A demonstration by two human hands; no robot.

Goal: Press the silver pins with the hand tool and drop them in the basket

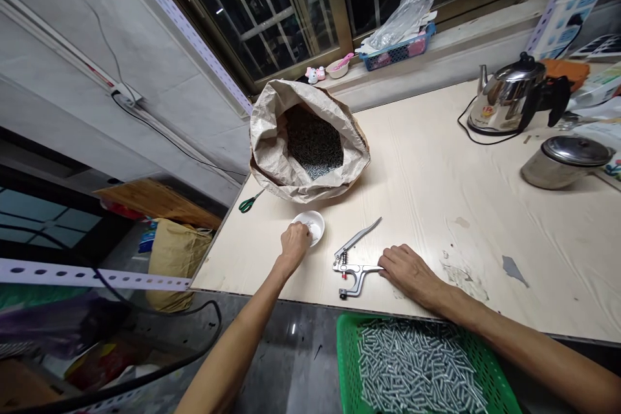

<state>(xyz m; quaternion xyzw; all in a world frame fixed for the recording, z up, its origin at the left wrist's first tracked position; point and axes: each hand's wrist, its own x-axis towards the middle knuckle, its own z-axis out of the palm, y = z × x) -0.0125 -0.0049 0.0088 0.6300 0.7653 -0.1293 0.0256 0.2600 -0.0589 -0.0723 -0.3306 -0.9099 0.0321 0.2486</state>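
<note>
My left hand point(295, 243) reaches over the near left rim of a small white bowl point(317, 222), its fingers curled together down inside. A few tiny pieces lie in the bowl; what my fingertips pinch, if anything, is hidden. My right hand point(410, 273) rests on the table with its fingers closed over the end of the lower handle of silver snap-fastener pliers point(356, 275). The upper handle of the pliers stands raised, and their C-shaped jaw points left, towards me. Below the table edge sits a green basket point(345, 362) full of small silver metal pieces point(420, 365).
Behind the bowl stands an open paper-lined sack point(272, 136) holding many small dark metal pieces point(315, 145). Green-handled scissors point(247, 204) lie beside it. A kettle point(507, 97) and a lidded metal pot point(557, 165) occupy the right side. A blue basket point(388, 59) is on the windowsill.
</note>
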